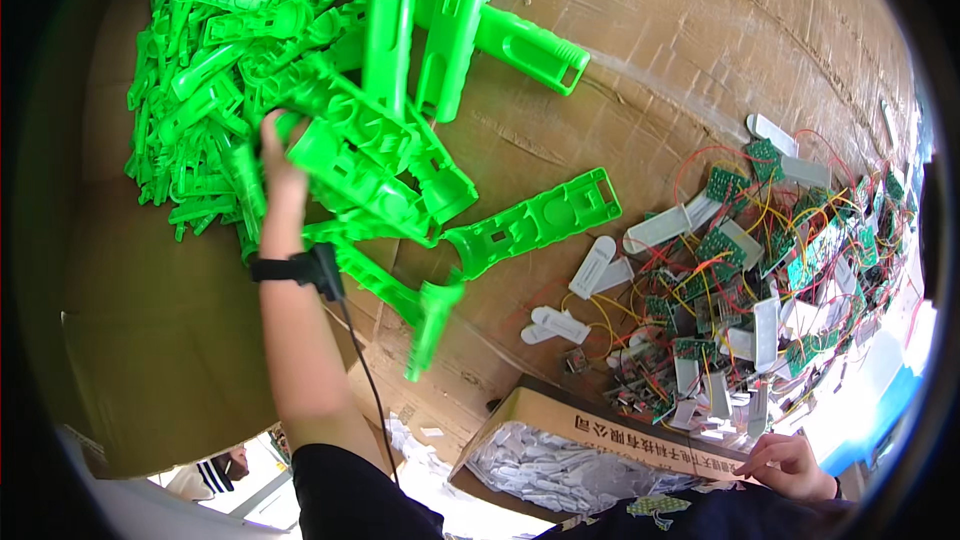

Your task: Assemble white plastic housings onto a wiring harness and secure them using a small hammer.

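On the left, my left hand [283,155] reaches into a big heap of bright green plastic shells [230,60], long half-housings shaped like flashlight bodies. Its fingers, blurred and partly hidden, are closed around a green shell [350,170] at the near edge of the heap. Another green shell [433,325], smeared by motion, hangs at the near side of that cluster. At the lower right, my right hand [785,465] is by the corner of a cardboard box [600,425]. Its fingers are loosely bent and slightly apart, and nothing shows in them.
Right of centre lies a tangle of green circuit boards [725,185] with red and yellow wires and white plastic strips [765,330]. One green shell [540,220] lies apart on the cardboard surface [640,50]. Small pale pieces [560,465] fill the box. A black cable [368,370] trails from my left wristband.
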Action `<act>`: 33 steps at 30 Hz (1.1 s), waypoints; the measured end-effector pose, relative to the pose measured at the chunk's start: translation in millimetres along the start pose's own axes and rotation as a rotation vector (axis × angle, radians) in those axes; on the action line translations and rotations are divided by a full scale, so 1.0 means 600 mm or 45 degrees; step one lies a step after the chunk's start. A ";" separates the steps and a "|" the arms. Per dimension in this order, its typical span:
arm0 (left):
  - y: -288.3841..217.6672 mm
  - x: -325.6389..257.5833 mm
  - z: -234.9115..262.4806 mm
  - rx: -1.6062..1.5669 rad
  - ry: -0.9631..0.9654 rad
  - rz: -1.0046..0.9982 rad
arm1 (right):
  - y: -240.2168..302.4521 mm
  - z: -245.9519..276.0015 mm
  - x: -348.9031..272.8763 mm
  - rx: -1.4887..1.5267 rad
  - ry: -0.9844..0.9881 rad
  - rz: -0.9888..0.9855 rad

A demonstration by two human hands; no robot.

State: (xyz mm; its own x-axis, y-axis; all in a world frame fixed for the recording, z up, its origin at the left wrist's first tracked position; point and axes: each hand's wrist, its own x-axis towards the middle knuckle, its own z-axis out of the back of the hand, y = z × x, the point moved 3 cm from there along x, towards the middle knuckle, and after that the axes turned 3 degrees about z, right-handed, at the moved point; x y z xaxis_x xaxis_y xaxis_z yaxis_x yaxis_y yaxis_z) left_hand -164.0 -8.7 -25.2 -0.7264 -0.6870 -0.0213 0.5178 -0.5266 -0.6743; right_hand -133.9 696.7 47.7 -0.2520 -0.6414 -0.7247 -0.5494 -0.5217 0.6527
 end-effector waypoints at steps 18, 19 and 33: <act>-0.039 0.219 -0.032 0.355 -0.089 -0.097 | 0.016 0.015 -0.004 -0.056 0.007 -0.012; -0.050 0.213 -0.062 0.326 0.083 -0.181 | 0.014 0.019 0.000 -0.035 -0.011 -0.075; -0.048 0.135 0.110 1.060 -0.505 -0.230 | 0.012 0.026 0.016 -0.131 -0.061 0.022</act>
State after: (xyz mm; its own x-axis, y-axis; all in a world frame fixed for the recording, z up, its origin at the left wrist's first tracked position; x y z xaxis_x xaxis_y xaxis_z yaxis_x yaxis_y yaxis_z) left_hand -208.0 -82.3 41.3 -0.6996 -0.5997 0.3885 0.6804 -0.7252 0.1057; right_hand -153.0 695.4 41.9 -0.2997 -0.6243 -0.7214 -0.4605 -0.5675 0.6825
